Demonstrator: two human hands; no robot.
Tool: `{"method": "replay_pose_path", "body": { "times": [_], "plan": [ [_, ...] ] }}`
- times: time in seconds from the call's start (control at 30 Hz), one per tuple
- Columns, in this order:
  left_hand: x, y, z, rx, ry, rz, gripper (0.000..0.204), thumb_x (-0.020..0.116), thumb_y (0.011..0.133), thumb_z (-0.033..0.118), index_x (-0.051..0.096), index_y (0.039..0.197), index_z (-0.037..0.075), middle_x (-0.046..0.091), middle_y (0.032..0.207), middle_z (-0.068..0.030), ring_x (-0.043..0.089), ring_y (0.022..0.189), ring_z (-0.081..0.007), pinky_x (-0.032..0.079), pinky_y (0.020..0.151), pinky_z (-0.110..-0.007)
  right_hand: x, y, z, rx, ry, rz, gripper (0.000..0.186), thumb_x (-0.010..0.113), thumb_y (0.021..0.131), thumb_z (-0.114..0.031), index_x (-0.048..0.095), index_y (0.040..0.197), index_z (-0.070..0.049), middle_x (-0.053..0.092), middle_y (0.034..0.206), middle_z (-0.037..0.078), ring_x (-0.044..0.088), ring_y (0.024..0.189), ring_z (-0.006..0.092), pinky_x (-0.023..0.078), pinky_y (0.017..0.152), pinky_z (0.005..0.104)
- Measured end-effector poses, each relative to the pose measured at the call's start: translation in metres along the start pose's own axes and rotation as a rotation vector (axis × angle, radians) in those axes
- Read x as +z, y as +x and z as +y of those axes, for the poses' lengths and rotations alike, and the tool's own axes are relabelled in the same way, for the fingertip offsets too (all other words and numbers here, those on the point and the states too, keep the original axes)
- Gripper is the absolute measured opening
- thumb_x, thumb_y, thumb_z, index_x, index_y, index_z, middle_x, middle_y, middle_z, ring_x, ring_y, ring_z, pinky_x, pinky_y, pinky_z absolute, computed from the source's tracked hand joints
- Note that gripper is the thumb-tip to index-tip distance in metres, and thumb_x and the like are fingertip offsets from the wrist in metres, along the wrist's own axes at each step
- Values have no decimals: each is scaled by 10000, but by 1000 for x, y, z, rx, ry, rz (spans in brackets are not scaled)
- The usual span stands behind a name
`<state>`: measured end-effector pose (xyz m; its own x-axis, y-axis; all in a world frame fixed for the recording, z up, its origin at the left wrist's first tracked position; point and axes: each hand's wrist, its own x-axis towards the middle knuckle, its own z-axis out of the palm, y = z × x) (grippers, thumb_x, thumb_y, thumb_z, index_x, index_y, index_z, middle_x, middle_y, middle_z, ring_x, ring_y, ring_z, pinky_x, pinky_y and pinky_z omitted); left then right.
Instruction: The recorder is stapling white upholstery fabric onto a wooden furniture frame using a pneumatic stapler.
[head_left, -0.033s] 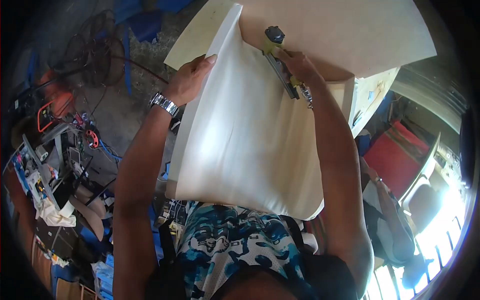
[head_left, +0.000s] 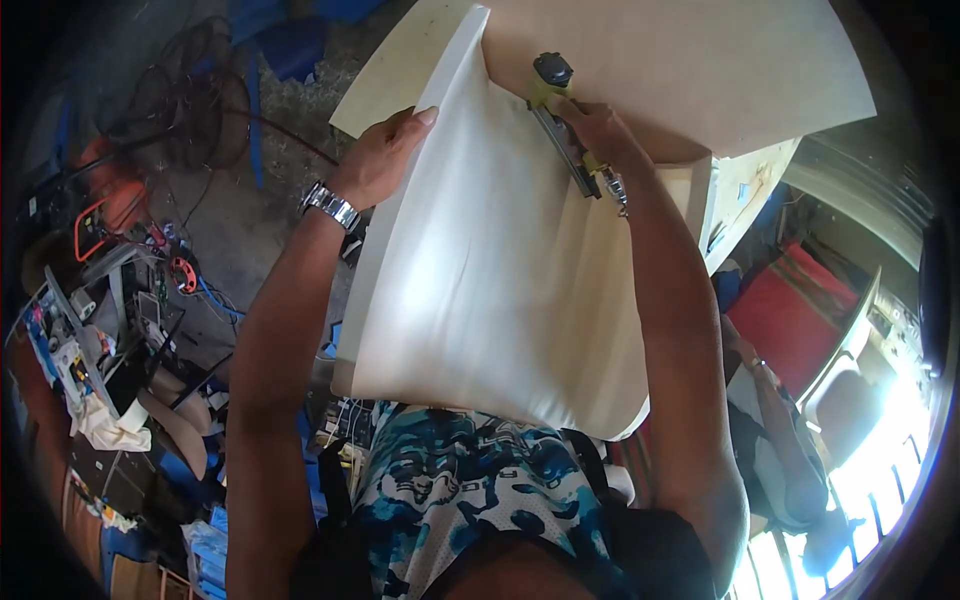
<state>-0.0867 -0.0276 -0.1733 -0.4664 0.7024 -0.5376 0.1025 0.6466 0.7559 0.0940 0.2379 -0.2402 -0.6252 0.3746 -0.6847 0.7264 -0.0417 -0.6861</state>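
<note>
A padded furniture piece stands in front of me, covered in glossy cream upholstery [head_left: 470, 270] with soft wrinkles. Along its left border runs a pale raised edge [head_left: 395, 230]. My left hand [head_left: 383, 158], with a metal watch at the wrist, is closed over that edge, thumb on the near face and most fingers hidden behind. In my right hand [head_left: 603, 132] is a yellow-green and black staple gun [head_left: 568, 150], held over the inner part of the cover near the top. A metal hose fitting [head_left: 613, 185] hangs from its handle. Whether its nose touches the material cannot be made out.
A broad tan board [head_left: 690, 70] spreads behind the piece, with pale wood [head_left: 760, 185] at its right. Cluttered tools and cables [head_left: 110, 330] lie at the left, beside a wire fan-like frame [head_left: 195, 100]. Another person's arm [head_left: 790, 430] shows at the right, near red cloth [head_left: 795, 310].
</note>
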Motion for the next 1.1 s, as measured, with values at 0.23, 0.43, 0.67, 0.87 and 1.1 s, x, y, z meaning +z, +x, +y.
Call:
{"method": "replay_pose_path", "body": {
  "times": [0.23,0.43,0.67,0.87,1.1],
  "plan": [
    [-7,2,12,-7,2,-23,737,433,978,645,579,1297,-3,662,1203,-230,614,1109,-348,444,982,-394,1,11,13,52,-94,39,501,579,974,-457,610,769,-1,552,578,39,573,487,138,466,474,321],
    [-3,5,7,40,79,-2,734,467,968,633,581,1315,-5,666,1216,-226,613,1145,-343,441,993,-375,5,-3,4,22,-90,27,636,525,962,-533,610,639,9,589,536,94,611,520,191,517,602,358],
    [-1,-46,33,31,315,32,537,620,953,450,599,1193,-31,682,1053,-278,679,957,-378,511,818,-427,-51,-86,5,137,521,124,547,564,974,-536,626,852,-6,616,700,64,573,522,151,494,518,318],
    [-14,-136,43,-173,197,-49,438,684,941,291,572,1234,-15,698,1041,-118,634,907,-161,514,797,-349,-117,-258,7,29,705,420,360,544,1013,-362,603,1036,-7,616,730,84,606,554,176,519,527,318],
    [-6,-197,77,-194,161,113,474,692,933,253,532,1279,-30,663,1135,-186,641,1024,-216,512,863,-367,-157,-341,133,-111,759,770,459,480,1044,-430,589,1089,14,610,792,78,577,591,142,483,540,294]
  ]
}}
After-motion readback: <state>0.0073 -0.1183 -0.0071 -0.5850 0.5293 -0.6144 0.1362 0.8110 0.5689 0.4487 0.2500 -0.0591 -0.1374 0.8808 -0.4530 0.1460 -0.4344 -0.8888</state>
